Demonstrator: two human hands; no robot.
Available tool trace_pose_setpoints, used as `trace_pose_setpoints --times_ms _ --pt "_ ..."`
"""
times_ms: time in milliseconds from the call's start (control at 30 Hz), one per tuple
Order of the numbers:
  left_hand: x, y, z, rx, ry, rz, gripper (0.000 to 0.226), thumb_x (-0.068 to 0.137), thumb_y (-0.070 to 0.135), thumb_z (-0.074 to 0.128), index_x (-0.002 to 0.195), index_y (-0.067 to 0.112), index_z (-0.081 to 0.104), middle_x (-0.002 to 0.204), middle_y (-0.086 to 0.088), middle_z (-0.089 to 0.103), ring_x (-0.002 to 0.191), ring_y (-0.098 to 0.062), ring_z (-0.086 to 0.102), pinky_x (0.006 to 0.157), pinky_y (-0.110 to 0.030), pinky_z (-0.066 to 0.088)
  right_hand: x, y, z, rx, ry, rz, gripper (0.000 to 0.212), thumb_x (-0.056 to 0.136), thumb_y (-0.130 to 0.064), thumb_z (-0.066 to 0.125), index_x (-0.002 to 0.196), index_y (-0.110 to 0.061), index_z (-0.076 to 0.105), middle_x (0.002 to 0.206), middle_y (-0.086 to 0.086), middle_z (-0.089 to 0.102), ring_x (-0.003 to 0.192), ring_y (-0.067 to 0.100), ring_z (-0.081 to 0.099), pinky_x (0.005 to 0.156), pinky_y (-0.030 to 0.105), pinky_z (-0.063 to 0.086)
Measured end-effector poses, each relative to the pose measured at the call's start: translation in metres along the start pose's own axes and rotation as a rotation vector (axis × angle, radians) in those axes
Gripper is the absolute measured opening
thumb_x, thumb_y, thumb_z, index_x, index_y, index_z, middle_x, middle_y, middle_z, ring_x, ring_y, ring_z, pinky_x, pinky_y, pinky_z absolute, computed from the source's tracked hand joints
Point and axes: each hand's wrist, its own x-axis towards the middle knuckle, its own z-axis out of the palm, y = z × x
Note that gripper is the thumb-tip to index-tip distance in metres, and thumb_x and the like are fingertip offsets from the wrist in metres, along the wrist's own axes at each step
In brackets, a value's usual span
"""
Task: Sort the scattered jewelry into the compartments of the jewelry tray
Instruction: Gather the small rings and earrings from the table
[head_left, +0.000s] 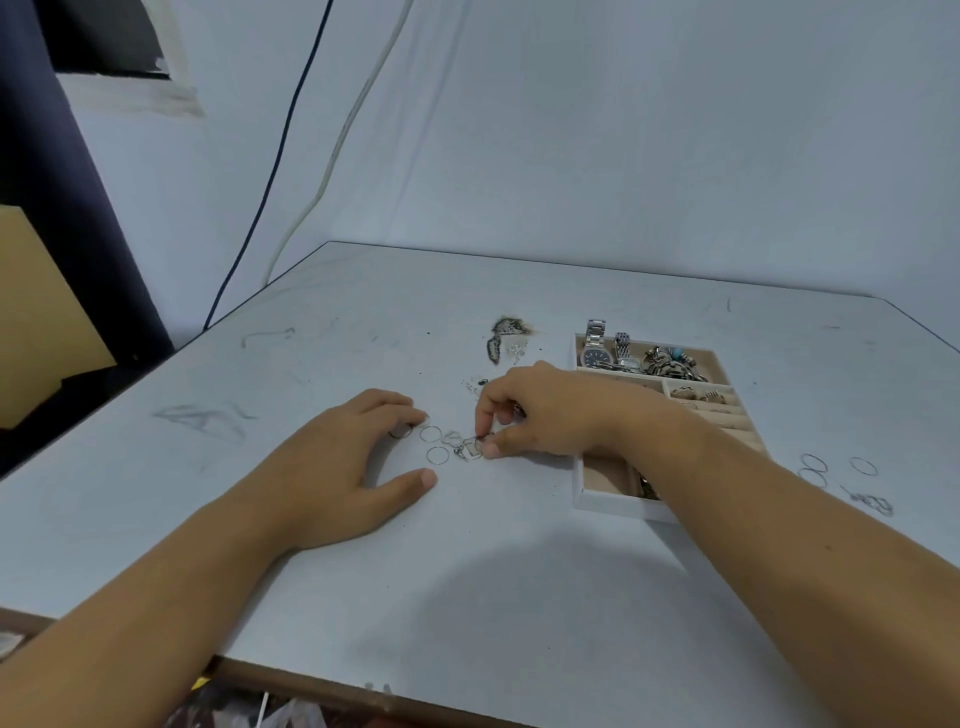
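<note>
A white jewelry tray (602, 500) with beige lining stands right of centre; my right forearm crosses over it. Its far compartment holds two watches (597, 349) and a heap of bracelets (670, 361). Between my hands lie thin silver rings (437, 454) and a small tangle of pendants (470, 448). My right hand (540, 410) pinches a small ring or pendant at that tangle with thumb and forefinger. My left hand (348, 462) rests flat on the table, fingers spread, a fingertip touching a dark ring (401, 431).
More thin rings (813, 464) and a small chain piece (872, 503) lie right of the tray. A dark chain pile (506, 328) and tiny earrings (517, 351) sit behind my hands. The table's left edge drops off near a dark post and cables.
</note>
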Motion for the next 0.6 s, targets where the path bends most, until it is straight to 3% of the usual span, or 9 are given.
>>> trace_pose_setpoints --times_ms 233,367,467,600 --pt "0.000 0.002 0.000 0.010 0.006 -0.006 0.061 0.078 0.067 0.053 0.129 0.035 0.051 0.132 0.024 0.043 0.118 0.010 0.042 0.096 -0.012 0.034 0.005 0.000 0.001 -0.001 -0.041 0.001 0.015 0.082 -0.041 0.067 0.092 -0.033 0.062 0.087 -0.012 0.055 0.076 0.001 0.048 0.070 0.025 0.040" --pt "0.001 0.002 0.000 0.013 0.008 -0.007 0.063 0.076 0.069 0.051 0.128 0.034 0.052 0.131 0.022 0.045 0.118 0.008 0.044 0.098 -0.016 0.037 0.011 -0.005 0.006 0.027 0.034 -0.015 0.014 0.081 -0.041 0.065 0.090 -0.032 0.060 0.087 -0.012 0.057 0.079 0.003 0.052 0.078 0.030 0.047" --pt "0.001 0.001 0.001 0.012 0.008 -0.015 0.063 0.076 0.069 0.051 0.128 0.034 0.051 0.131 0.023 0.044 0.117 0.008 0.044 0.097 -0.016 0.037 0.015 -0.012 0.011 0.047 0.077 -0.054 0.023 0.080 -0.050 0.066 0.093 -0.032 0.063 0.084 -0.013 0.055 0.076 0.002 0.052 0.070 0.024 0.042" --pt "0.001 0.000 0.001 0.003 0.009 -0.022 0.064 0.075 0.070 0.052 0.129 0.035 0.051 0.132 0.024 0.044 0.119 0.009 0.043 0.099 -0.016 0.037 0.018 -0.017 0.011 0.093 0.072 -0.048 0.020 0.080 -0.042 0.071 0.092 -0.026 0.069 0.079 -0.013 0.059 0.072 0.001 0.054 0.067 0.022 0.041"
